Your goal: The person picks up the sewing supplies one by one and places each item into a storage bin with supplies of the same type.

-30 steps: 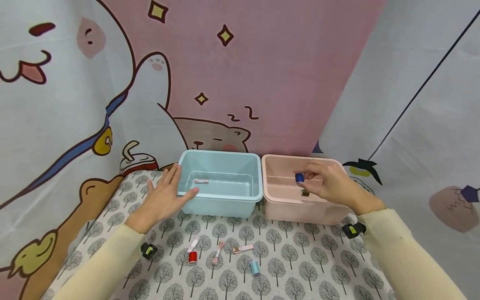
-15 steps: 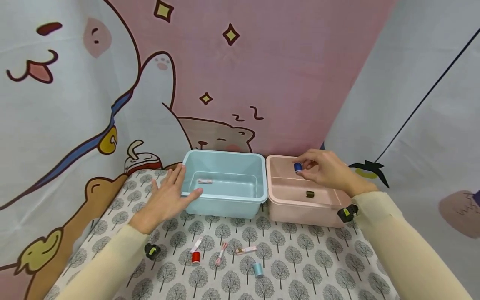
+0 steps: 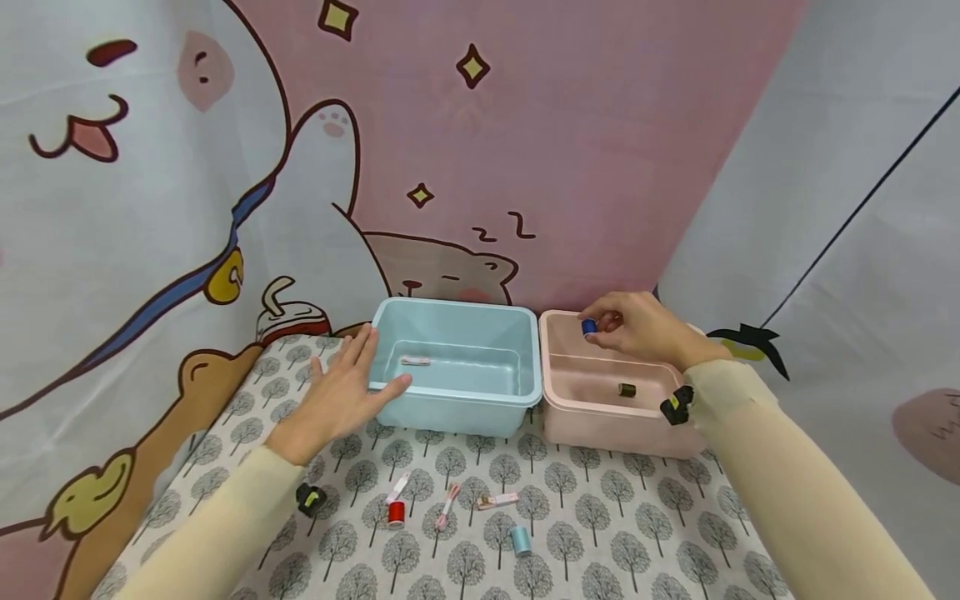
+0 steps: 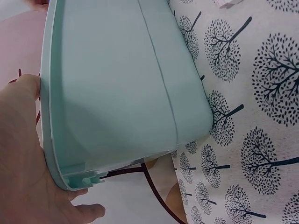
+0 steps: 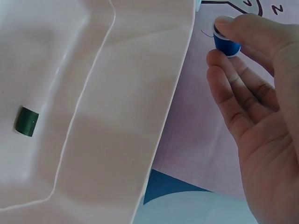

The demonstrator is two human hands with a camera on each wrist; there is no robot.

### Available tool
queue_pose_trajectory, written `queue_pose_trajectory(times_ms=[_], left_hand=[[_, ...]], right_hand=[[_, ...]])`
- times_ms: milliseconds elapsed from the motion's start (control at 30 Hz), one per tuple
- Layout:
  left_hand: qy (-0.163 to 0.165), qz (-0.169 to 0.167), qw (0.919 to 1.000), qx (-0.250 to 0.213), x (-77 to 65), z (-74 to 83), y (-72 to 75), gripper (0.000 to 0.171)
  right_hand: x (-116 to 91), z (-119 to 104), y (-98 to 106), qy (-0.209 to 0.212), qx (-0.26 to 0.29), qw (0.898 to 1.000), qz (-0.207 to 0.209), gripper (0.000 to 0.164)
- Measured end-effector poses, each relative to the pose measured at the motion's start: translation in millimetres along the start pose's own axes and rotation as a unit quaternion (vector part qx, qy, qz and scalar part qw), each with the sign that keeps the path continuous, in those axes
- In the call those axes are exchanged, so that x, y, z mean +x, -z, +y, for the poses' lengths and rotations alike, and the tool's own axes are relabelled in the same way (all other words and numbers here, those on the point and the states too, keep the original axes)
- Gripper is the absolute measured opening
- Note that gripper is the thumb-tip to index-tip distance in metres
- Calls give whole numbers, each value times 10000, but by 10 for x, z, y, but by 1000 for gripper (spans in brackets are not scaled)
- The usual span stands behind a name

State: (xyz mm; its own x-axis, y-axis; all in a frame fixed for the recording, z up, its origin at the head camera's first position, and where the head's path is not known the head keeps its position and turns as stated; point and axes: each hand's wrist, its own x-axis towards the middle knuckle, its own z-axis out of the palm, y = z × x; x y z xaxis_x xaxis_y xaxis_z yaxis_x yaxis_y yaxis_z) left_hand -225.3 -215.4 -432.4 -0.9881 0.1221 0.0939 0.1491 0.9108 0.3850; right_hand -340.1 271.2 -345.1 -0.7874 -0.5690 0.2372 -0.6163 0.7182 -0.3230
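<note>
My right hand (image 3: 637, 327) pinches a small blue thread spool (image 3: 589, 327) between thumb and fingertips, above the back of the pink bin (image 3: 600, 410). The right wrist view also shows the blue spool (image 5: 227, 45) in that pinch, apart from the bin. A dark green thread spool (image 3: 627, 389) lies on the pink bin's floor. With fingers spread, my left hand (image 3: 337, 400) rests at the left rim of the light blue bin (image 3: 450, 414); the left wrist view shows the palm against that rim. Inside the light blue bin lies a small pinkish-white folded strip (image 3: 416, 361).
On the tree-patterned cloth (image 3: 465, 567) before the bins lie a red thread spool (image 3: 396, 513), a light blue thread spool (image 3: 521, 541) and pale pink strips, one of them a twisted strip (image 3: 447, 507). A cartoon-printed curtain (image 3: 585, 150) hangs close behind the bins.
My right hand has moved back and slightly left with the blue spool, uncovering the green spool. The head view has shifted slightly. My left hand stays at the light blue bin's rim.
</note>
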Motion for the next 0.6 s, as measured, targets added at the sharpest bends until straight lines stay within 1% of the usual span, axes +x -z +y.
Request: queue_pose_trajectory(times_ms=[233, 433, 500, 600], left_hand=[[23, -2, 10000, -23, 3, 15, -23, 113], [18, -5, 10000, -4, -1, 11, -20, 113], [25, -9, 10000, 9, -1, 4, -12, 113], [21, -5, 10000, 17, 6, 9, -14, 113]], right_hand=[[81, 85, -74, -260, 67, 9994, -205, 33], [53, 83, -58, -580, 29, 9967, -562, 51], [35, 67, -41, -614, 10, 9960, -650, 53], [-20, 47, 6, -494, -63, 9968, -628, 49]])
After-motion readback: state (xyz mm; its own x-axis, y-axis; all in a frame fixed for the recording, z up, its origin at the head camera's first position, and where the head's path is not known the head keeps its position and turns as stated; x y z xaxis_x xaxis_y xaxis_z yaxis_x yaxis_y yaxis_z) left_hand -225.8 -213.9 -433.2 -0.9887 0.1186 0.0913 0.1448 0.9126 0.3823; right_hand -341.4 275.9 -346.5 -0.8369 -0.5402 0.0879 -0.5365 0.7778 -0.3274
